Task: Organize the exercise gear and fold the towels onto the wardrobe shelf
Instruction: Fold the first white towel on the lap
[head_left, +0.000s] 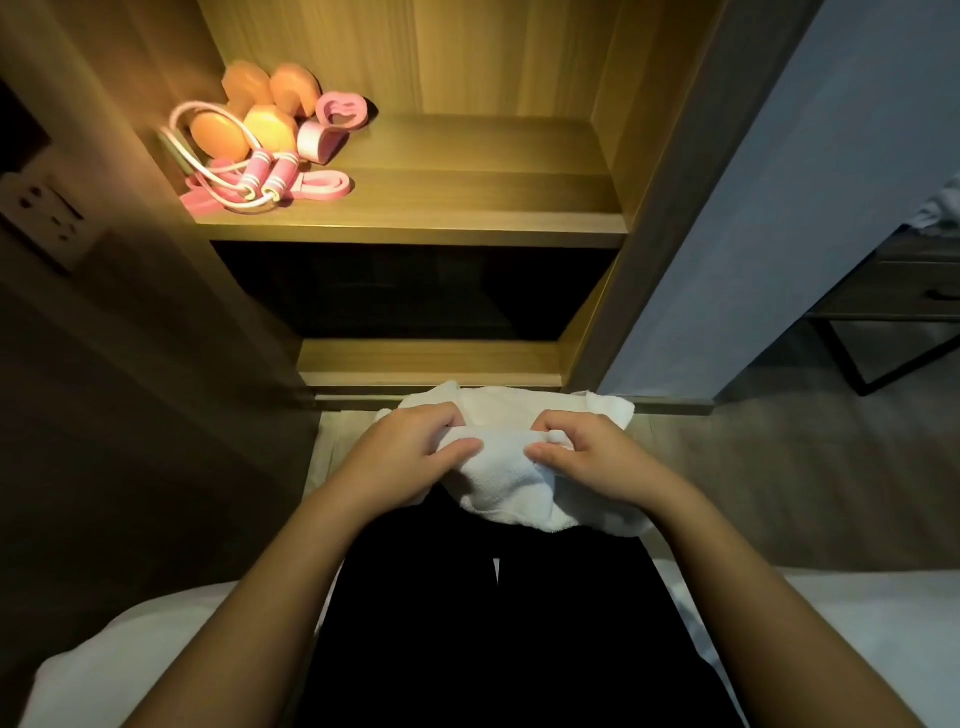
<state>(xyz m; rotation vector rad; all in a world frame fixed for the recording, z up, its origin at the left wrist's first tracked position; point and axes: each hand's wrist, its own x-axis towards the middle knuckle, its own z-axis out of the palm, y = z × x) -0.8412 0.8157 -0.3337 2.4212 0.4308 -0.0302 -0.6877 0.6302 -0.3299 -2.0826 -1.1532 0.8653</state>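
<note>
A white towel (511, 480) lies bunched over my knees in front of the wardrobe. My left hand (410, 454) grips its left side with curled fingers, and my right hand (584, 457) pinches a fold on its right side. On the lit wardrobe shelf (441, 215), at the left, sit orange dumbbells (260, 114), a pink jump rope (260, 179) with a coiled cord, a pink resistance band (322, 184) and pink grip pieces (335, 122).
The shelf's middle and right part is bare wood. Below it is a dark compartment (415, 291). A wall socket (44, 210) is at the left. A pale door panel (769, 208) stands to the right, with a metal-framed drawer table (904, 296) beyond. White bedding (130, 660) lies under me.
</note>
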